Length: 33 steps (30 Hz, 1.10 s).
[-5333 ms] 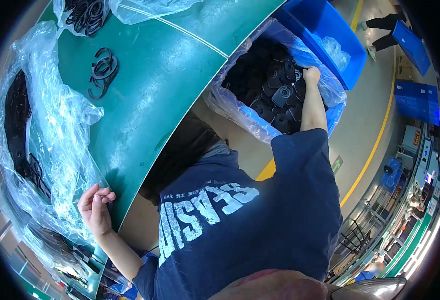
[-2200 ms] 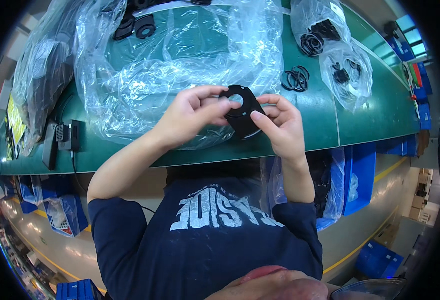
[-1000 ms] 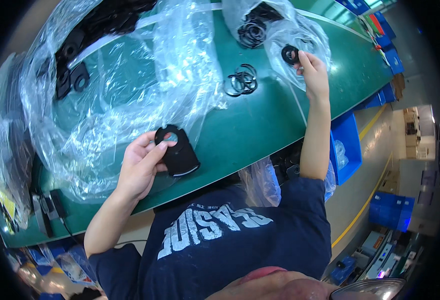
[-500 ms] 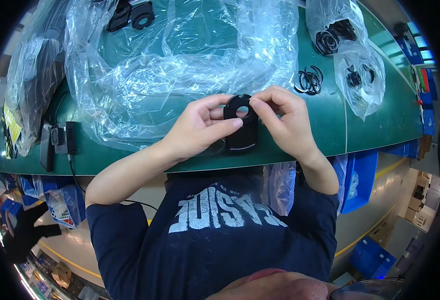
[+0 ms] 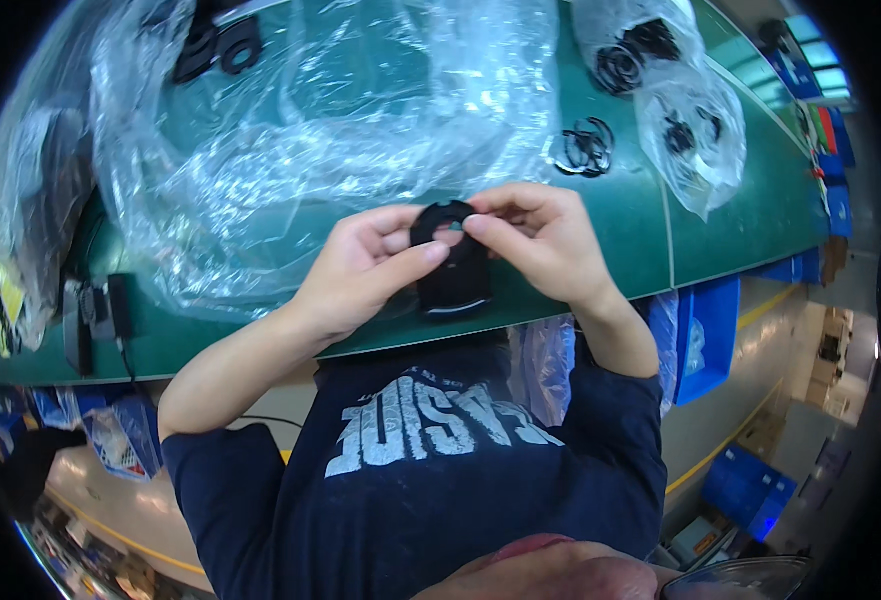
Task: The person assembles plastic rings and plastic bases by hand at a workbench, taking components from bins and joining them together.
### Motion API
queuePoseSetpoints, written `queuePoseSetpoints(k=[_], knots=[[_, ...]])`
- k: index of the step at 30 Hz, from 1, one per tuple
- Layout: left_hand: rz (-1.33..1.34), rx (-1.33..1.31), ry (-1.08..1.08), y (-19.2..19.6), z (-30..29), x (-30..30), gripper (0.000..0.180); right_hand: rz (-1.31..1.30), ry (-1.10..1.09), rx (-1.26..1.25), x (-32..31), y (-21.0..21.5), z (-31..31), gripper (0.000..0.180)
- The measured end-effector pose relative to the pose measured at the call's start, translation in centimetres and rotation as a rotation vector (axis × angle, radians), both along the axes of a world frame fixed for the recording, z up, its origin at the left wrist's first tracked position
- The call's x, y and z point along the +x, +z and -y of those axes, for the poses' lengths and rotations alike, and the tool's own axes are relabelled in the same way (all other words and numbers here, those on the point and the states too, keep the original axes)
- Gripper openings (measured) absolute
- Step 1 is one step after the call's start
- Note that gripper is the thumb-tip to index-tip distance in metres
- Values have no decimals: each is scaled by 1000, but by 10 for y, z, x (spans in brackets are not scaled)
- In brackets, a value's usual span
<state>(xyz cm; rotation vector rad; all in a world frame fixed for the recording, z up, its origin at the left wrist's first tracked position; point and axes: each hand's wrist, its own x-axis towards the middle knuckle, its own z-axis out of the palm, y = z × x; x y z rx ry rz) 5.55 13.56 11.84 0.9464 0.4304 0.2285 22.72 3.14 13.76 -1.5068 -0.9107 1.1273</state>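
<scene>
A black flat part (image 5: 454, 287) with a rounded top and a round hole is held upright between my hands, near the front edge of the table. My left hand (image 5: 356, 268) grips its left side, the thumb lying across the front just below the hole. At the upper right rim of the hole, the thumb and forefinger of my right hand (image 5: 549, 243) are pinched together against the part. Whether a small piece sits between those right fingertips cannot be made out. Several loose black rings (image 5: 585, 148) lie on the table beyond my right hand.
Clear plastic sheeting (image 5: 291, 165) spreads over the green table (image 5: 621, 235), with black parts (image 5: 240, 46) on it at the far left. Bags of black rings (image 5: 696, 140) lie at the far right. A black adapter (image 5: 111, 308) sits left; a blue bin (image 5: 709, 340) stands below the right edge.
The view has shifted, so the table's things appear further left. My right thumb and forefinger have moved in over the rim of the hole. My left hand keeps its hold on the part.
</scene>
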Motion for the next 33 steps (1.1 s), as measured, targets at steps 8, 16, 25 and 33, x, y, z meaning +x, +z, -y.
queuePoseSetpoints(k=[8,16,25,33], knots=[[-94,0,-20,-3,-1,-3,31,612,-152,318,52,-10,22,17],[-164,-38,-48,1,-3,0,28,1129,-283,-27,104,-12,36,14],[-178,12,-51,-4,-4,-1,29,902,-540,48,116,-9,39,13],[-162,36,-88,-3,-4,1,28,1075,-541,170,127,-5,35,13]])
